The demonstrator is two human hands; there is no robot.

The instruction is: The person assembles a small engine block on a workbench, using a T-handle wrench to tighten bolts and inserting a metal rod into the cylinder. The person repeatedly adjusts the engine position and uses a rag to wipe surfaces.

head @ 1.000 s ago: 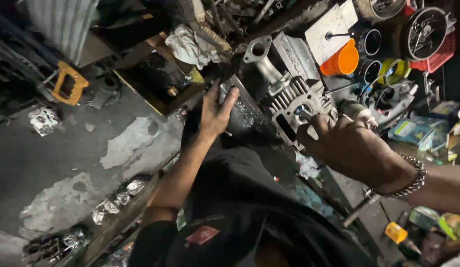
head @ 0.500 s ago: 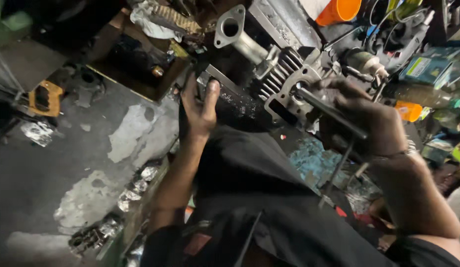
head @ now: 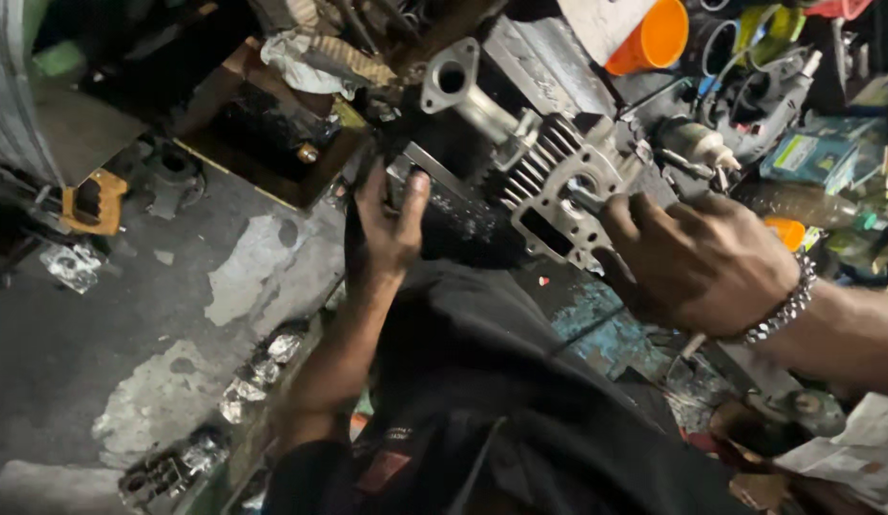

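- Finned metal engine cylinder (head: 568, 186) sits on the cluttered worktop (head: 606, 334), against my dark-clothed lap.
- My right hand (head: 697, 262) is closed on its flanged end, fingers curled around a tool I cannot make out.
- My left hand (head: 387, 224) lies open, fingers spread, steadying a dark greasy part (head: 463, 224) beside the cylinder.
- Orange cup (head: 659, 36) stands behind.

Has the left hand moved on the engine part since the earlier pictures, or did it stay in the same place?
No. The left hand stays pressed on the dark end of the finned metal cylinder head, left of the fins, as before. Its shift in the picture comes from the camera moving.
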